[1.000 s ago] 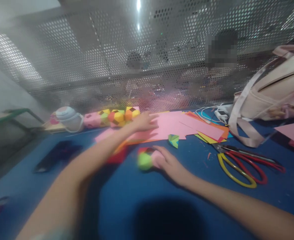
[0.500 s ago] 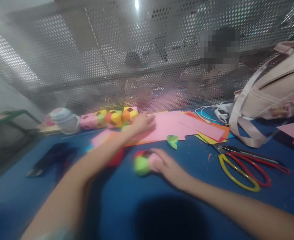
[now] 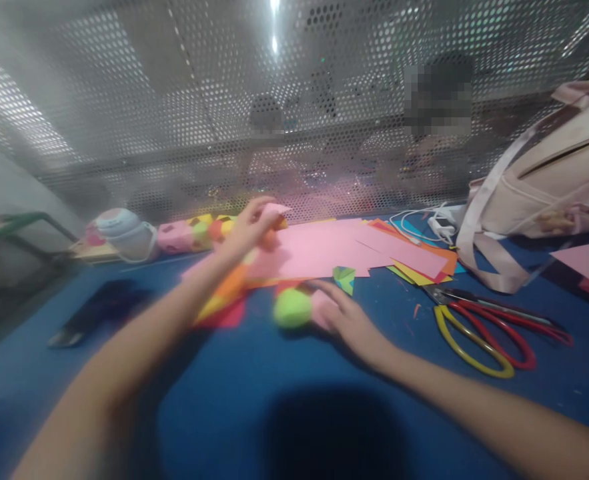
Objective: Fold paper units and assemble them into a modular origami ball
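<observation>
My right hand is closed on a folded-paper ball with green, pink and red faces, low over the blue table. At the back, my left hand is closed around a second paper ball with orange and pink faces, partly hidden by the fingers. It is above the left part of the pink paper sheets. More paper balls, pink, yellow and orange, stand in a row just left of that hand. A small green folded paper piece lies beyond my right hand.
Scissors with yellow and red handles lie on the right, beside coloured paper strips. Behind them are a white charger and a pale pink bag. A white jar-like container stands far left. A perforated metal screen closes the back; people show behind it.
My left hand has moved left from the pink sheets and taken hold of the orange and pink paper ball. My right hand, still holding the green ball, has shifted slightly right and back.
</observation>
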A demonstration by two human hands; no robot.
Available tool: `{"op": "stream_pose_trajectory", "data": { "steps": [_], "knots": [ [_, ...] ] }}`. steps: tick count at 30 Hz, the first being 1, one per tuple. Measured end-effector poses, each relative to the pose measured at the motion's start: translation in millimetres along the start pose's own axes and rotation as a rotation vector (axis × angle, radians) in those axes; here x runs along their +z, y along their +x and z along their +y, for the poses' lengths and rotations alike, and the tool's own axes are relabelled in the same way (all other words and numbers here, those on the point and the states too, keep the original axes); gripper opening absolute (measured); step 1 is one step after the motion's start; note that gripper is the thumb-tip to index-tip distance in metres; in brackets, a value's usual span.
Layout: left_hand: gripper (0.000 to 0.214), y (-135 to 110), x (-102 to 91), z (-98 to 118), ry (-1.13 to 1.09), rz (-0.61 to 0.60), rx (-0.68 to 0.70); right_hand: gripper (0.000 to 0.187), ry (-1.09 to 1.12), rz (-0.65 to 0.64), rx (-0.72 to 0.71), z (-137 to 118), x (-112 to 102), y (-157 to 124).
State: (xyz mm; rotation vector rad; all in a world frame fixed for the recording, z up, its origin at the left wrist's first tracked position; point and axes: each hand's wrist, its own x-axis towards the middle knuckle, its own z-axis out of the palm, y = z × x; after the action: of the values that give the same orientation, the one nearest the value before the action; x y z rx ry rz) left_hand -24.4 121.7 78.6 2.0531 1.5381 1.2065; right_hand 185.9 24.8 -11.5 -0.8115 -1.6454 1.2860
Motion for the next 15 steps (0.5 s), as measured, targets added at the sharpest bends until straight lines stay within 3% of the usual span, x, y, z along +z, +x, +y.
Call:
{"op": "stream_pose_trajectory", "data": {
  "steps": [3,6,10,15],
  "knots": [
    [0.035,-31.5,-22.0,12.5,-0.506,0.104,-0.282,0.052,0.059,0.093,0.054,-1.8,-3.2,3.8],
    [0.031,-64.6,-33.5,19.4,-0.815,0.048,-0.508,0.052,0.272,0.145,0.171,-4.6,-1.2,6.3],
    [0.022,-95.9,-35.2,20.9,-0.969,0.108,-0.691,0.040,0.666,0.076,0.297,-13.0,5.3,9.3],
    [0.010,-115.0,-23.2,35.6,-1.068,0.204,-0.753,0.029,0.812,0.143,0.377,-21.9,10.8,11.8]
  ]
}}
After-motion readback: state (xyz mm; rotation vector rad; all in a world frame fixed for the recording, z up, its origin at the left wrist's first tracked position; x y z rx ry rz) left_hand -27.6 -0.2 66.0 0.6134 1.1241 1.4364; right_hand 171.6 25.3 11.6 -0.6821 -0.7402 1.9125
